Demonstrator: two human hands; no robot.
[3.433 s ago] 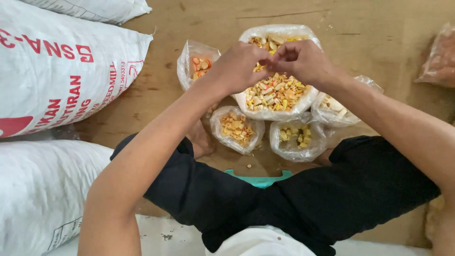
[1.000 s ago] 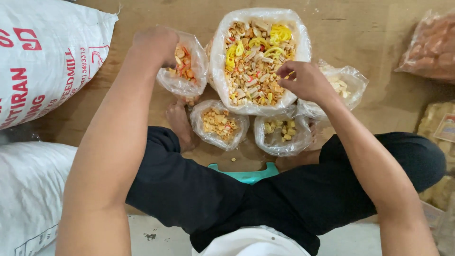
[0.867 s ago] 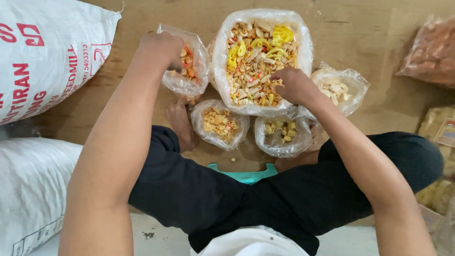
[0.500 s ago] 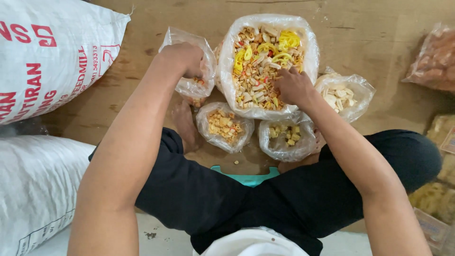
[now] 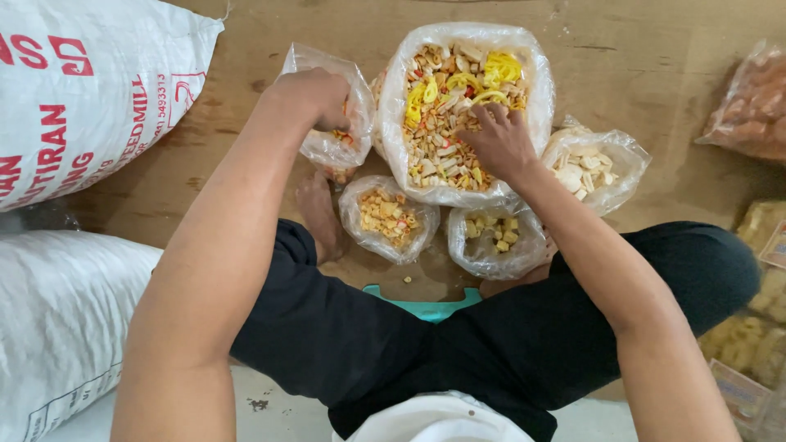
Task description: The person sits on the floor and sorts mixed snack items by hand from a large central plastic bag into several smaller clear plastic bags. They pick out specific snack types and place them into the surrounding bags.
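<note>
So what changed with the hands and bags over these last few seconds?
Both hands left the big mixed-snack bag, where they met at its mouth, now open. The left hand moved left into the small orange-snack bag; the right hand came down flat onto the mix. The three other small bags, and, and the sacks stayed put.

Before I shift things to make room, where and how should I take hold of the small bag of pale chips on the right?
Probably by the loose rolled-down rim of the small bag of pale chips, at its right edge, coming from above and the right. The bag stands open-topped and soft-sided, so squeezing the body might crush chips. Its left side lies against the large bag of mixed snacks, where the right hand is busy.
</note>
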